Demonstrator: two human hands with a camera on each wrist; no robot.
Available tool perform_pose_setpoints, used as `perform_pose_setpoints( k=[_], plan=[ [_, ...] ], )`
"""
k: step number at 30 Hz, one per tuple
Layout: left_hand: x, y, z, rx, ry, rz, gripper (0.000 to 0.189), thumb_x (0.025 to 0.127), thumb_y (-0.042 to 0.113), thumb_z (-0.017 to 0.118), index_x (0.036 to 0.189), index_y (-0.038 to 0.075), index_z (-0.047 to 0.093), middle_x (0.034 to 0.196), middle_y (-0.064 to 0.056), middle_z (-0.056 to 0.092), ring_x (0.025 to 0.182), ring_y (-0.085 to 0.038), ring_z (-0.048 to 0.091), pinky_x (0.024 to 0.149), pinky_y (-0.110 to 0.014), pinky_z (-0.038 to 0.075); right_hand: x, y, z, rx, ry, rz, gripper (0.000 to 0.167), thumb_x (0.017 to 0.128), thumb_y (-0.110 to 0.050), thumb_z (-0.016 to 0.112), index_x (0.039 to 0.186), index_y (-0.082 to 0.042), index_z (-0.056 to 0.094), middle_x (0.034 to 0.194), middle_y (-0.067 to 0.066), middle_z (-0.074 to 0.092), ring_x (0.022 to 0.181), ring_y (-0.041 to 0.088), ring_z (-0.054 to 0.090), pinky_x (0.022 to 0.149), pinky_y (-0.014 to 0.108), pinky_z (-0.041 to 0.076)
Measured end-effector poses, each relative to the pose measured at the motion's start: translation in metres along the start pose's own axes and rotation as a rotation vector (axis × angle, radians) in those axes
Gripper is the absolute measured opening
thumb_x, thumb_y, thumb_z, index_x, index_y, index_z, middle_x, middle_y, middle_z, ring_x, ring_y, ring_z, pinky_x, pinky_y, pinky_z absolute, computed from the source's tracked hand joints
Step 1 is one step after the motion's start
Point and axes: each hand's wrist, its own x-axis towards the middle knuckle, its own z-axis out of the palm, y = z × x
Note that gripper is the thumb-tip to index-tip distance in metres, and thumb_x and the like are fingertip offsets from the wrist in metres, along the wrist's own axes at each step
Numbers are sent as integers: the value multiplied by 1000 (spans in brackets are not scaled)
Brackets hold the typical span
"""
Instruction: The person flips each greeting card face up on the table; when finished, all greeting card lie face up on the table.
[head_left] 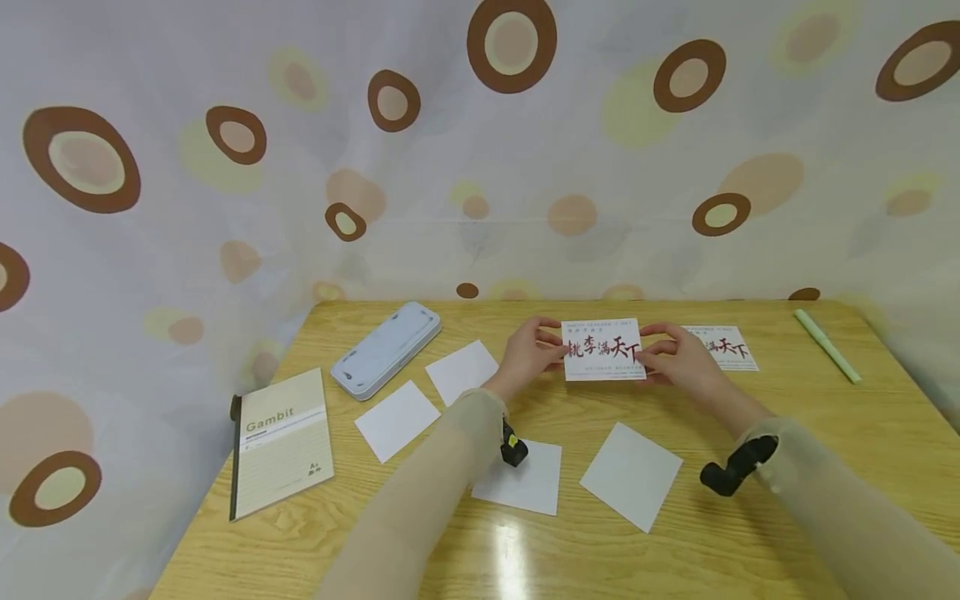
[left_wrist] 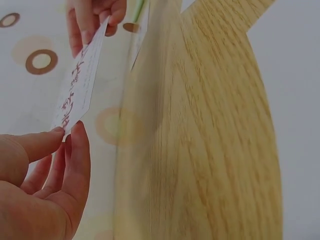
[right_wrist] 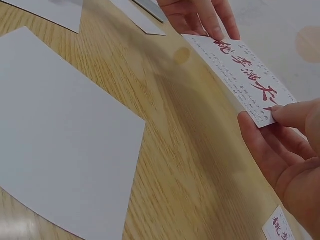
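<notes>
A white card [head_left: 602, 360] printed with red Chinese characters is held up over the back of the table, its printed side towards me. My left hand [head_left: 531, 354] pinches its left edge between thumb and fingers. At the opposite edge, my right hand [head_left: 681, 360] pinches it the same way. In the right wrist view the card [right_wrist: 240, 75] slants between both hands, thumbs on the printed face. Behind my right hand lies a second card [head_left: 727, 348] with matching red characters, partly covered by that hand.
Blank white cards [head_left: 632, 477] lie about the wooden table [head_left: 600, 558], one partly under my left forearm. At the left are a Gambit notebook [head_left: 283, 446] and a pale pencil case [head_left: 386, 350]. A green pen [head_left: 827, 345] lies far right. A dotted curtain [head_left: 480, 167] hangs behind.
</notes>
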Motion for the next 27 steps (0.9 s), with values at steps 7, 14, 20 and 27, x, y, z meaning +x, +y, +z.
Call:
perform_pose_setpoints(
  k=[7,14,20,27],
  plan=[
    [7,3,11,-25,9,11,39,90,-1,68,128,7,60,103,-13,65,84,-19,67,82,-46,60,1,3,-10,-54,34,15,56,98,-16,62,144,1,35,95,2,67,78,12,68,75,32,61],
    [11,2,20,-11,14,14,40,91,-4,66,130,5,60,104,-14,64,86,-19,68,81,-42,60,5,7,-18,-114,52,20,56,98,-19,63,143,1,37,101,9,66,78,12,67,74,31,61],
    [14,4,25,0,22,-5,43,90,-5,65,132,5,61,105,-14,65,89,-22,69,81,-40,61,12,9,-20,-234,93,20,54,97,-20,65,141,0,42,116,26,64,81,13,66,73,27,60],
    [19,1,31,18,2,-20,47,91,-5,64,136,4,59,111,-16,66,94,-24,71,77,-32,61,16,11,-22,-300,153,18,50,95,-16,67,138,3,48,110,22,59,81,13,64,70,25,60]
  ],
)
